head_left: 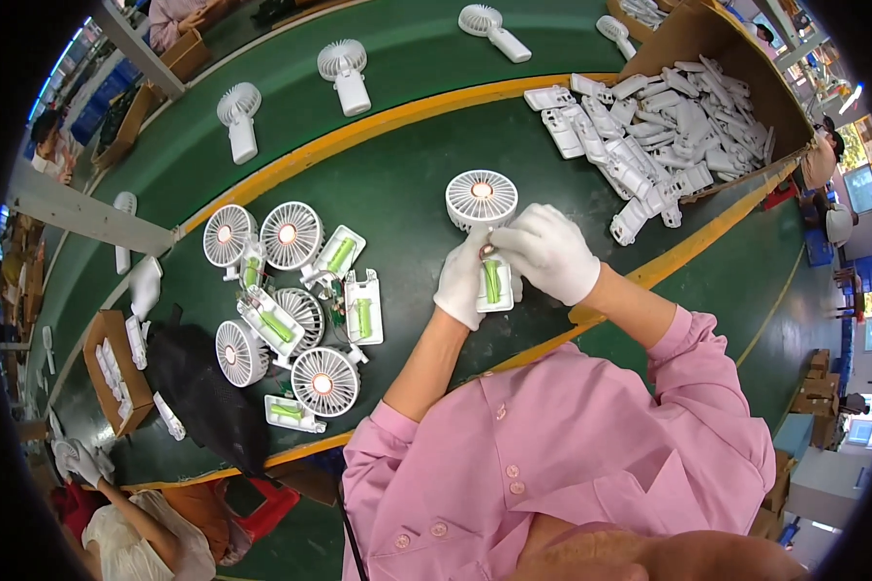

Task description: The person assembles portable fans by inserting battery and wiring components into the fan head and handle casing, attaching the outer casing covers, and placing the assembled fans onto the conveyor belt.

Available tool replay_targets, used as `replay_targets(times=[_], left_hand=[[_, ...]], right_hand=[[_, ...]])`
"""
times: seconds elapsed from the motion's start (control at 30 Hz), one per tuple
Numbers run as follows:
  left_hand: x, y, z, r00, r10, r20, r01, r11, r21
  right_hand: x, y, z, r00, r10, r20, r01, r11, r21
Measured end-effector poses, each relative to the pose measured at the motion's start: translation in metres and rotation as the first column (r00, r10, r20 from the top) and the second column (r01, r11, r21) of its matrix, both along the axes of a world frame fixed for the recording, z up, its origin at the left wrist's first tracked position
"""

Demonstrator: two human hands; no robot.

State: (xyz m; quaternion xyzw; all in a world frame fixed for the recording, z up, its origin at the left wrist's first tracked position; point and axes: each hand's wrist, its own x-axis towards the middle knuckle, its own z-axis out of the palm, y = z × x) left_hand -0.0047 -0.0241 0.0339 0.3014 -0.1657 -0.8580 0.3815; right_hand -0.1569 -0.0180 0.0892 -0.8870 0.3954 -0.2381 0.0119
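Observation:
In front of me is a white handheld fan (482, 198) with its round grille pointing away from my body. Its handle is uncovered, and a green battery cell (492, 282) lies inside. My left hand (458, 283), in a white glove, is closed around the left side of the handle. My right hand (549, 254), also gloved, bends over the fan's neck from the right. Its thumb and fingertips are pinched together just above the battery; the small part between them is too hidden to name.
Several opened fans (287, 235) with green cells lie to my left, beside a black cloth (203, 378) and a small carton (116, 373). White handle shells (606, 145) spill from a large carton (785, 92) at right. Finished-looking fans (344, 77) lie on the far green belt (291, 107). A co-worker's gloved hands (85, 463) show lower left.

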Motion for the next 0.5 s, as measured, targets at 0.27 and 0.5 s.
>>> replay_targets(times=[0.27, 0.5], left_hand=[[-0.001, 0.005, 0.009, 0.993, 0.01, 0.12, -0.009, 1.0, -0.004], [-0.005, 0.007, -0.003, 0.989, 0.035, 0.14, -0.024, 0.997, -0.077]], right_hand=[[-0.007, -0.005, -0.001, 0.986, -0.008, 0.169, -0.015, 0.991, 0.133], [-0.009, -0.001, -0.006, 0.989, -0.006, 0.151, -0.006, 0.997, 0.077]])
